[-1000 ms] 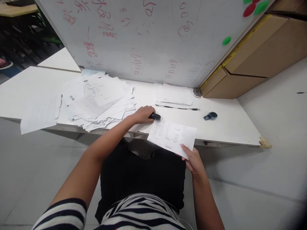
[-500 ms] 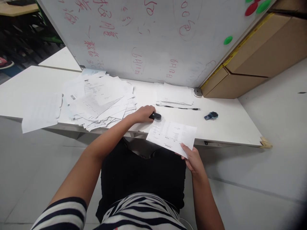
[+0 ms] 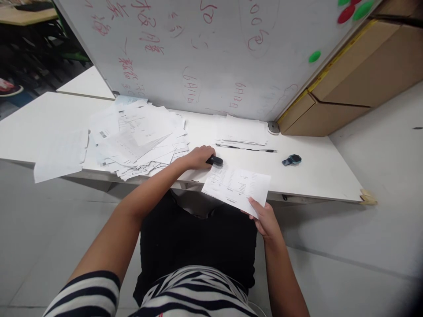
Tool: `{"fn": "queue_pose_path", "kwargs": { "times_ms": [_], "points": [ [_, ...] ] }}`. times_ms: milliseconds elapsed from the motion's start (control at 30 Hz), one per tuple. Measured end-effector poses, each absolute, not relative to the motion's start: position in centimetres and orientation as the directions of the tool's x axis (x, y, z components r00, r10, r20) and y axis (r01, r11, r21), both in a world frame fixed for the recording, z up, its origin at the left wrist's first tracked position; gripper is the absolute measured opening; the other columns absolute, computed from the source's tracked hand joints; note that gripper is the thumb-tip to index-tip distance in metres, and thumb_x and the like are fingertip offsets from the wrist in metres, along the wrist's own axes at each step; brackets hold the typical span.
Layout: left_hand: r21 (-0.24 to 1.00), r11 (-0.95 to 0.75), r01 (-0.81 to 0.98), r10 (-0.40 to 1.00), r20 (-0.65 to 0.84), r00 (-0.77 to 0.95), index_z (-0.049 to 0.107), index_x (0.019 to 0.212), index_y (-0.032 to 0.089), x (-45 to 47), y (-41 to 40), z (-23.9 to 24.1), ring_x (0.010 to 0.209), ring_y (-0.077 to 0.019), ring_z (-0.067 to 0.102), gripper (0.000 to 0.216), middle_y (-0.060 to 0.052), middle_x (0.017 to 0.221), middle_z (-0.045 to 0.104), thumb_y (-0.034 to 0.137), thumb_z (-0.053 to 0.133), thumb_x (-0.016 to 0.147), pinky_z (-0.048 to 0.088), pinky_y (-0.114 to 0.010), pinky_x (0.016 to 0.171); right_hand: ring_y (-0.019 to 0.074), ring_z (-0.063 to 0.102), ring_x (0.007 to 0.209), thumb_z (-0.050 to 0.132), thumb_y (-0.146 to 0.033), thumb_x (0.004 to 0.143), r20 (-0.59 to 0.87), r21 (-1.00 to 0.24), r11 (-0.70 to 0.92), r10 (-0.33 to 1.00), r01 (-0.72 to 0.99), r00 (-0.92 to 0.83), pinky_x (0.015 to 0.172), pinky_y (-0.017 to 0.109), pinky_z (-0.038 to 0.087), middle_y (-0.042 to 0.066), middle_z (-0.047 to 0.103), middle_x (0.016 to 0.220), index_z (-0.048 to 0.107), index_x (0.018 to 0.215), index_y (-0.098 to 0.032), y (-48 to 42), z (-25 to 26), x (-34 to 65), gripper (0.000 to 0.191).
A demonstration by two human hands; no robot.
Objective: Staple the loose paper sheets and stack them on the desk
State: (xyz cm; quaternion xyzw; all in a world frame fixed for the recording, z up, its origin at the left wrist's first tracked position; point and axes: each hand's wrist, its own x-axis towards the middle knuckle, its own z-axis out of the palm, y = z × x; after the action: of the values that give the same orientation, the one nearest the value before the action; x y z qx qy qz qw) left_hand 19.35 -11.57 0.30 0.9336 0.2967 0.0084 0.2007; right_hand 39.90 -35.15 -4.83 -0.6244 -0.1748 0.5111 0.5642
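Note:
My left hand (image 3: 201, 157) is wrapped around a black stapler (image 3: 216, 160), whose front end meets the upper left corner of some printed paper (image 3: 238, 185). The paper extends over the front edge of the white table. At its lower right corner, my right hand (image 3: 262, 215) pinches it, thumb on top and fingers underneath. Whether it is one sheet or several, I cannot tell. Left of the stapler lies a large, untidy pile of printed papers (image 3: 142, 132). Behind it sits a neater stack of papers (image 3: 243, 130).
A whiteboard (image 3: 214, 57) with red writing stands along the back of the white table (image 3: 317, 171). A dark watch-like object (image 3: 291, 160) and a thin black pen-like stick (image 3: 246, 148) lie on the right side. Cardboard boxes (image 3: 360, 66) fill the right back. A loose sheet (image 3: 61, 154) overhangs the left front edge.
The view has shifted very slightly. Both hands, the stapler and the paper keep practically the same positions.

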Motion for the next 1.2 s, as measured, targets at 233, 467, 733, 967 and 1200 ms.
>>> {"fn": "queue_pose_path", "kwargs": {
  "times_ms": [233,467,733,967,1200],
  "points": [
    [0.381,-0.743,0.551,0.538,-0.150,0.830,0.053,0.107,0.023,19.2,-11.3,0.6,0.102,-0.0275,0.053,0.039,-0.010,0.112,0.059,0.036,0.060,0.070,0.043,-0.038,0.083,0.0122,0.058,0.054,0.081,-0.037,0.067,-0.439,-0.884,-0.303,0.799,-0.356,0.411,0.040,0.024,0.048,0.009,0.071,0.096,0.068,0.094,-0.012,-35.1,-4.9,39.8,0.039],
    [0.473,-0.524,0.709,0.508,-0.494,0.705,0.053,0.122,0.024,20.6,-9.3,3.6,0.103,-0.0268,0.058,0.069,-0.010,0.129,0.058,0.071,0.052,0.071,0.045,-0.035,0.080,0.0124,0.058,0.055,0.081,-0.036,0.066,-0.416,-0.897,-0.283,0.802,-0.340,0.429,0.038,0.023,0.047,0.008,0.071,0.095,0.069,0.091,-0.012,-35.1,-5.0,39.6,0.036],
    [0.400,-0.508,0.763,0.782,-0.157,0.603,0.044,0.133,0.017,26.0,-9.9,0.5,0.134,-0.0359,0.033,0.069,-0.018,0.147,0.036,0.067,0.028,0.087,0.030,-0.053,0.103,0.0141,0.060,0.058,0.080,-0.038,0.067,-0.412,-0.904,-0.302,0.804,-0.303,0.430,0.034,0.022,0.041,0.009,0.071,0.095,0.070,0.091,-0.012,-35.0,-5.3,40.0,0.037],
    [0.385,-0.529,0.756,0.774,-0.146,0.616,0.031,0.139,0.018,26.0,-9.9,-0.8,0.146,-0.0367,0.004,0.074,-0.018,0.160,-0.001,0.069,0.035,0.085,0.026,-0.053,0.108,0.0105,0.053,0.055,0.078,-0.037,0.070,-0.447,-0.890,-0.348,0.788,-0.294,0.423,0.035,0.021,0.041,0.008,0.070,0.093,0.070,0.090,-0.012,-35.0,-4.5,40.3,0.032],
    [0.328,-0.567,0.756,0.773,-0.104,0.625,0.033,0.140,0.018,26.4,-9.8,-1.6,0.146,-0.0372,0.003,0.070,-0.017,0.160,0.004,0.064,0.034,0.087,0.023,-0.055,0.110,0.0093,0.049,0.051,0.079,-0.037,0.070,-0.466,-0.879,-0.358,0.784,-0.316,0.409,0.036,0.021,0.041,0.004,0.069,0.083,0.070,0.086,-0.013,-35.0,-5.2,40.9,0.030]
  ]
}}
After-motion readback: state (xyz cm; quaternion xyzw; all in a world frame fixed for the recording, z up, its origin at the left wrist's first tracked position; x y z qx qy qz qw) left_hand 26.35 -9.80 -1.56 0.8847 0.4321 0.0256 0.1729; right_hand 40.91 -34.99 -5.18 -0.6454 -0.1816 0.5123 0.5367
